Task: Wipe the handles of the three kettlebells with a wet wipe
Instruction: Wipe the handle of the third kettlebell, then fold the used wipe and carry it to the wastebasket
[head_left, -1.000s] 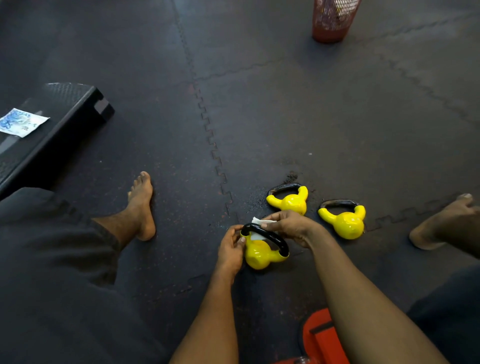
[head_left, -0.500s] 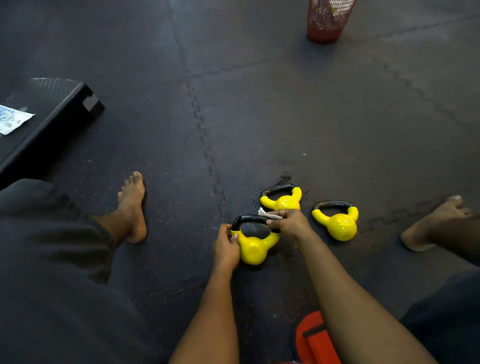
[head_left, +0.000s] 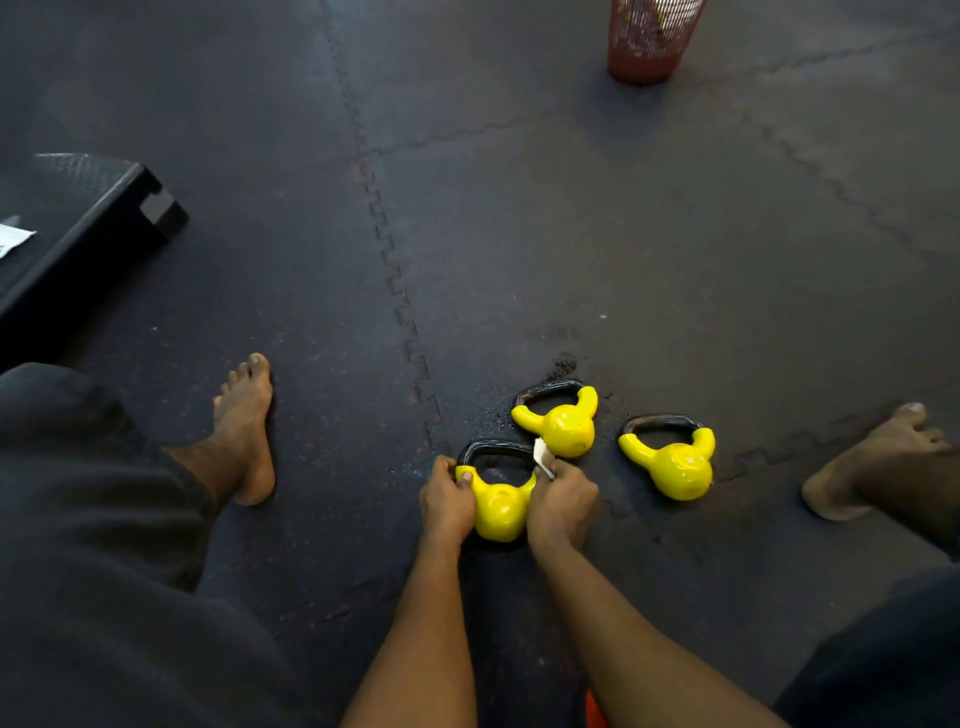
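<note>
Head view: the nearest glossy yellow kettlebell (head_left: 500, 512), upright on the dark rubber floor mat (head_left: 571, 234), was gripped at its left side by the left hand (head_left: 447, 499). A white wet wipe (head_left: 541, 455), largely hidden, was pinched against the right end of the black handle (head_left: 493, 447) by the right hand (head_left: 563, 500).

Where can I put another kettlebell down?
Bare mat stretches between the middle kettlebell and the basket, and between the left foot and the near kettlebell. It's crowded there: the left hand holds it, the right hand presses the wipe on its handle, and the middle kettlebell sits close. A narrow gap lies before the right kettlebell.
</note>
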